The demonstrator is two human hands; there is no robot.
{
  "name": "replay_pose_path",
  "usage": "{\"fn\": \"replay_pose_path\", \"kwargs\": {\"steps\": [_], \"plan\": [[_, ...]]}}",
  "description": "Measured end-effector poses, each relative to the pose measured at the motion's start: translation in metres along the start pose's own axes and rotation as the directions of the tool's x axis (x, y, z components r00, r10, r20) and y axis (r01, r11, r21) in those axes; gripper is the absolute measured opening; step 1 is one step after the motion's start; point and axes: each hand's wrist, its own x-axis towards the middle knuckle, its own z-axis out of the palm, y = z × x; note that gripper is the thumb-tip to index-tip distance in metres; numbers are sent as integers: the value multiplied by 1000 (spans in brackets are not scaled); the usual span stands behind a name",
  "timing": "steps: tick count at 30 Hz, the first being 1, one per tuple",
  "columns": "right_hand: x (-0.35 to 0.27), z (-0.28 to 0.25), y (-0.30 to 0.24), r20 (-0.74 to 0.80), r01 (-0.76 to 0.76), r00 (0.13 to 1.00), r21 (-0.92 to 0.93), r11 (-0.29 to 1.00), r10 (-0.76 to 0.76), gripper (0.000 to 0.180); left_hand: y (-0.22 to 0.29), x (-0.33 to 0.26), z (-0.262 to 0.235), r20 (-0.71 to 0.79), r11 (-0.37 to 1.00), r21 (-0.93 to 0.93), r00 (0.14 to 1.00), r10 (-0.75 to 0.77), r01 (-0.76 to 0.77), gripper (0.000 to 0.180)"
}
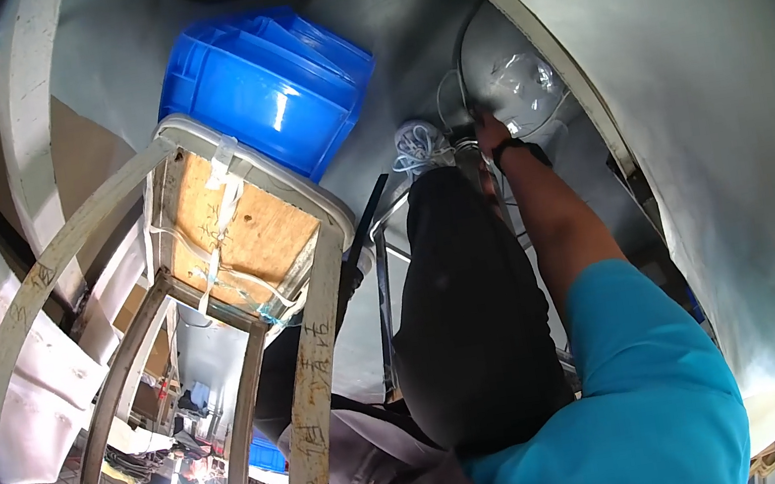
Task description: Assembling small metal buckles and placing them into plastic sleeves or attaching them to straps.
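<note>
Down past my knee, my right hand (492, 133) reaches to the floor beside my white laced shoe (420, 147), a dark band round its wrist. It sits against a small dark and clear object (465, 142) just at the shoe's right side, but my fingers are curled away from view and I cannot tell whether they pinch it, press on it or only touch it. Just beyond the hand lies a crumpled clear plastic bag (523, 76) on the grey floor, under the curved edge of a big pale metal surface (730, 121) on my right. My leg in black trousers (468, 310) fills the middle, and my turquoise sleeve (648, 373) the lower right. To my left stands a worn stool (314, 353) with a plywood seat bound in tape, and a blue plastic crate (269, 84) rests on it. My left hand is barely a sliver at the bottom edge, too little to read.
</note>
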Motion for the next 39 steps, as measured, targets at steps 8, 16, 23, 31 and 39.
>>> {"fn": "replay_pose_path", "kwargs": {"steps": [8, 16, 23, 31, 39], "plan": [[14, 6, -22, 77, -129, 988, -48, 991, 132, 36, 6, 12, 26, 14, 1000, 1, 1000, -27, 27, 40], [31, 16, -48, -62, -155, 988, -493, 856, 142, 26, 19, 13, 42, 11, 1000, 15, 1000, -22, 22, 32], [47, 4, -52, -51, -99, 995, -590, 801, 86, 19, 24, -5, 49, -73, 999, 35, 997, -20, 23, 26], [47, -17, -4, -192, -86, 981, -407, 909, 6, 33, 29, -17, 54, -53, 1000, 22, 999, -10, 11, 20], [-65, -38, 0, -209, -5, 977, 200, 980, 48, 34, 20, -36, 21, 201, 976, -202, 971, 128, -87, 17]]}}
